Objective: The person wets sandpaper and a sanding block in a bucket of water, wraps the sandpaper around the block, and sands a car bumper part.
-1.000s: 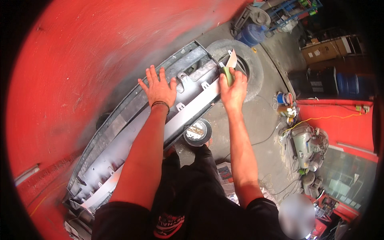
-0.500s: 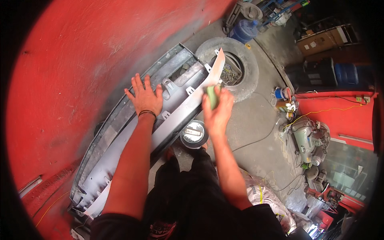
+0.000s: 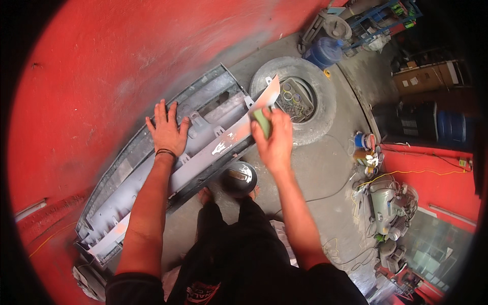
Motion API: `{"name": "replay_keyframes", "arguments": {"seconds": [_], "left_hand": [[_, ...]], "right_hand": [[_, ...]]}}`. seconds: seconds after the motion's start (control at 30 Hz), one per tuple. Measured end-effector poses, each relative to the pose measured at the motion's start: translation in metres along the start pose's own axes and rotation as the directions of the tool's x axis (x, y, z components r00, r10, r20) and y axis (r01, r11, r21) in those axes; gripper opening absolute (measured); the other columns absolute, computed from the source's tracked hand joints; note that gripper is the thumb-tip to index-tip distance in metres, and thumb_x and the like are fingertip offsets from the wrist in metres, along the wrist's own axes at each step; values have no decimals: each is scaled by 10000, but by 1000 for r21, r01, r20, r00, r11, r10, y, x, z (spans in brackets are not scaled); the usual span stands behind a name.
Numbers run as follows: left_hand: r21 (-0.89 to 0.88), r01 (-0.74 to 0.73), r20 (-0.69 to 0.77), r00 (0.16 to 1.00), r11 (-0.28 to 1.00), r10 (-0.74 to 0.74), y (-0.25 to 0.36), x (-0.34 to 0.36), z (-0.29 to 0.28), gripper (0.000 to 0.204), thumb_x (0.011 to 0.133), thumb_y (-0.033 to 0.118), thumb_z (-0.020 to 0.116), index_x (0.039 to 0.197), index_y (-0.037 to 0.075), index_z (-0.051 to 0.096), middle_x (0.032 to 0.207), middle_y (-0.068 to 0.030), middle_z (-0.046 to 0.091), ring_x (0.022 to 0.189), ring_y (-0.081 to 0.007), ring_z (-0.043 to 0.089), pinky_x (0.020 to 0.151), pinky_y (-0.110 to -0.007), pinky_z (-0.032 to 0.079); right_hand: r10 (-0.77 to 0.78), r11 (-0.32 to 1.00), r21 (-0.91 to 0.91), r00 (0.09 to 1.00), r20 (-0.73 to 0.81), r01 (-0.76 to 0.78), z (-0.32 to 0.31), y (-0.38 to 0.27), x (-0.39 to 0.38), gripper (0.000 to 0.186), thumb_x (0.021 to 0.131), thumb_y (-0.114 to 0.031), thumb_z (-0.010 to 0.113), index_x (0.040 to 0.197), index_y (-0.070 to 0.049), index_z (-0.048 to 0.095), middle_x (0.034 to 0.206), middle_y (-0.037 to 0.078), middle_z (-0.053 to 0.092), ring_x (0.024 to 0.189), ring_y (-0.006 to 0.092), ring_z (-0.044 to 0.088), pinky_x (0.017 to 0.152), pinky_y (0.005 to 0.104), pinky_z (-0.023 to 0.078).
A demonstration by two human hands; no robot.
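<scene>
A long, pale grey-white moulded part [image 3: 203, 157] with tabs and an orange-tinted end rests in a dark, dusty frame [image 3: 114, 173] along the red wall. My left hand [image 3: 168, 133] lies with fingers spread on the upper left of the part. My right hand [image 3: 274, 145] grips a green block [image 3: 263, 122] against the outer strip near its orange end. Shiny white patches show on the strip just left of the block. Below the part, between my feet, sits a dark round bucket [image 3: 235, 185] with shiny contents.
A tyre [image 3: 317, 124] with a tray inside lies behind the part. A blue water bottle [image 3: 325, 53], a blue rack, cans [image 3: 363, 142], a compressor [image 3: 386, 203], cables on the concrete floor and red walls [image 3: 91, 76] are around me.
Both hands appear lower and further left in the view. My right hand with the green block has moved down along the strip from its far end. Shiny white patches now show there.
</scene>
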State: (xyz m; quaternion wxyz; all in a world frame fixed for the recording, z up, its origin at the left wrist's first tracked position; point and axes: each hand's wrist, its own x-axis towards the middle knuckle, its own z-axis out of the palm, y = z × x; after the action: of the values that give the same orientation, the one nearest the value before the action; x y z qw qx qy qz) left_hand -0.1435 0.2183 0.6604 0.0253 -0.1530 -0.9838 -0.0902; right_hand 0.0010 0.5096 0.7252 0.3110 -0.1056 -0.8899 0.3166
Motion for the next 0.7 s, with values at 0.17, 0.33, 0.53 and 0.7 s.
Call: {"name": "replay_keyframes", "arguments": {"seconds": [0.17, 0.33, 0.53, 0.7], "left_hand": [[-60, -16, 6, 1000, 998, 17, 29, 9, 8, 682, 1099, 521, 567, 1669, 152, 501, 1830, -190, 302, 1705, -389, 254, 1350, -707, 106], [-35, 2, -18, 1000, 999, -2, 6, 0, 1, 679, 1081, 515, 582, 1647, 144, 527, 1828, -187, 308, 1702, -390, 260, 1352, -702, 99], [-72, 11, 10, 1000, 997, -10, 17, 2, -2, 681, 1071, 514, 591, 1636, 137, 545, 1830, -184, 311, 1703, -386, 259, 1353, -700, 96], [-82, 15, 2, 1000, 997, -14, 24, 6, -6, 675, 1067, 504, 600, 1628, 132, 552, 1829, -179, 314, 1706, -377, 254, 1361, -690, 87]], "right_hand": [[129, 989, -64, 991, -27, -131, 20, 139, 99, 411, 979, -281, 805, 1254, 1, 690, 1133, 276, 693, 1114, 461, 648, 978, 553, 517], [77, 997, -7, 997, 6, -77, 25, 79, 52, 412, 976, -277, 811, 1253, -2, 681, 1183, 266, 685, 1121, 462, 641, 1001, 542, 515], [179, 975, -128, 984, -22, -180, 29, 102, 76, 426, 982, -321, 792, 1250, -15, 667, 1169, 298, 693, 1158, 493, 656, 1007, 561, 523], [469, 855, -255, 883, 11, -451, 40, 126, 132, 476, 987, -408, 765, 1313, -74, 674, 1186, 332, 692, 1177, 522, 675, 1016, 590, 536]]}}
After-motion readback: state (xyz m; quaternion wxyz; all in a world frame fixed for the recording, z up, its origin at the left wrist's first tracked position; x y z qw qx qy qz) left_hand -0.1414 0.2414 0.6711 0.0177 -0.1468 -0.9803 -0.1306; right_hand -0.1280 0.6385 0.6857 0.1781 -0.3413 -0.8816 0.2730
